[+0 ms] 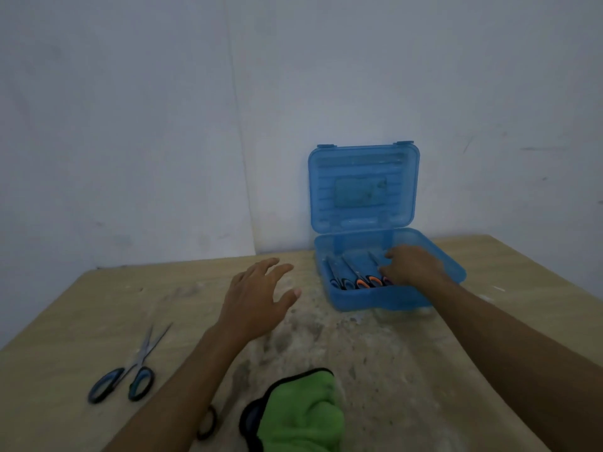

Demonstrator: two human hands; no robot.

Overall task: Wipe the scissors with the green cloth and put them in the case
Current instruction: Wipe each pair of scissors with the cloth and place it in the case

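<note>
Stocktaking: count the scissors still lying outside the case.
2, perhaps: blue-handled scissors on the table's left, and a black handle loop showing beside the left forearm, the rest hidden.

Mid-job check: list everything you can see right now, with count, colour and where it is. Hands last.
case: one, translucent blue, lid up, far right of the table against the wall.
scissors in the case: several, exact count unclear, handles blue, black, orange and purple, lying side by side, tips toward the wall.
loose scissors: one pair, blue and black handles, blades slightly apart, near left of the table.
dark ring: one, black, partly hidden under the left forearm; possibly a scissor handle.
green cloth: one, green with black trim, bunched at the near edge.
table: one, pale wood, smudged.
wall: grey-white.
left hand: fingers spread, above the table.
right hand: inside the case, at the scissors.
</note>
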